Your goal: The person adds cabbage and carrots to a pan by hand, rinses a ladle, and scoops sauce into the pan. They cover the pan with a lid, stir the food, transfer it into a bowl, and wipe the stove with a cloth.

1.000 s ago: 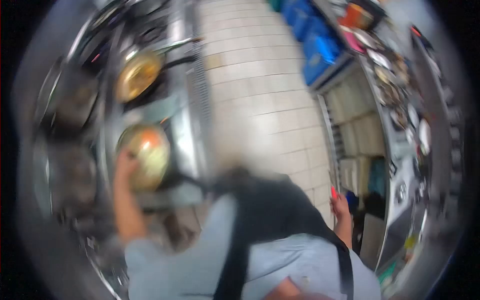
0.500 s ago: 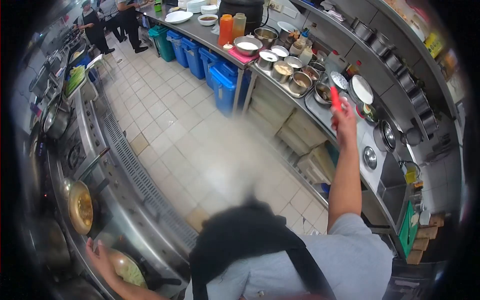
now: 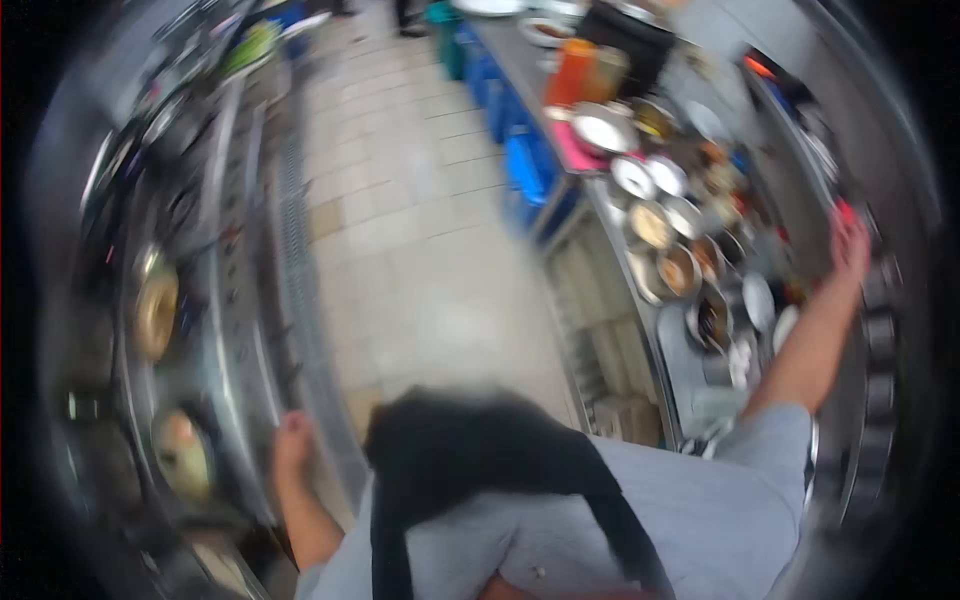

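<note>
My right hand (image 3: 850,245) reaches up at the right, closed on a red object (image 3: 844,212) beside the wall shelf; blur hides what it is. Below and left of it, metal bowls of food (image 3: 678,270) stand on the counter. My left hand (image 3: 294,440) is low at the left, near the stove's front edge, its fingers smeared by motion. Further left, a golden pan (image 3: 158,312) and a second pan with pale food (image 3: 184,455) sit on the stove.
Blue bins (image 3: 522,170) stand under the right counter (image 3: 510,50). An orange bottle (image 3: 570,72) is near a pink cloth (image 3: 572,148). Between stove and counter runs the tiled floor (image 3: 430,260). Another person's legs (image 3: 408,18) show at the top.
The view has turned and blurred. My right hand has moved from over the counter towards the shelf with the red object. My left hand has moved away from the pans to the stove's front edge.
</note>
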Demonstrator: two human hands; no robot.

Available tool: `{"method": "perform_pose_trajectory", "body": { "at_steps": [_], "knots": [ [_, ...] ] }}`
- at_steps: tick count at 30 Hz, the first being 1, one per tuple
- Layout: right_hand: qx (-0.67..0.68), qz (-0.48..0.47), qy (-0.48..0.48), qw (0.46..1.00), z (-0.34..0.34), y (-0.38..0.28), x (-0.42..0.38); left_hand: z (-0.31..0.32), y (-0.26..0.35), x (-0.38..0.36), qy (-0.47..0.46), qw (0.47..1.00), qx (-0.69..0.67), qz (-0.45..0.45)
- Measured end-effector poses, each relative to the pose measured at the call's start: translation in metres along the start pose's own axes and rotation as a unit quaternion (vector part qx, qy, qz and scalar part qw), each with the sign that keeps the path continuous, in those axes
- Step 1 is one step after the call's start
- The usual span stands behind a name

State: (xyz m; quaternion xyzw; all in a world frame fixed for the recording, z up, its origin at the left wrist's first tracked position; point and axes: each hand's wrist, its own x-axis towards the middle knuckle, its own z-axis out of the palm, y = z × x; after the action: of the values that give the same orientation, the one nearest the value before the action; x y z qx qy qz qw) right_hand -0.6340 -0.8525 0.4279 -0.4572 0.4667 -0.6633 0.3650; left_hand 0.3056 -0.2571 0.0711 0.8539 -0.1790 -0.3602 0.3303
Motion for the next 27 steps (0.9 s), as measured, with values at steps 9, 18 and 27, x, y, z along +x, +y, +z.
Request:
{"method": "perform_pose_trajectory", "body": {
  "at_steps": [9, 18, 27],
  "knots": [
    [-0.401, -0.457, 0.43, 0.667, 0.041, 0.063, 0.082, 0.054, -0.084, -0.05, 0.087, 0.994, -0.014, -0.07],
    [-0.357, -0.286, 0.133, 0.879, 0.323, 0.228, -0.097, -0.015, 0.018, 0.102, 0.162, 0.916, -0.365, -0.018],
    [-0.212, 0.275, -0.411, 0.843, 0.522, 0.368, -0.334, -0.109, 0.149, 0.239, 0.167, 0.607, -0.777, 0.006]
  ]
}}
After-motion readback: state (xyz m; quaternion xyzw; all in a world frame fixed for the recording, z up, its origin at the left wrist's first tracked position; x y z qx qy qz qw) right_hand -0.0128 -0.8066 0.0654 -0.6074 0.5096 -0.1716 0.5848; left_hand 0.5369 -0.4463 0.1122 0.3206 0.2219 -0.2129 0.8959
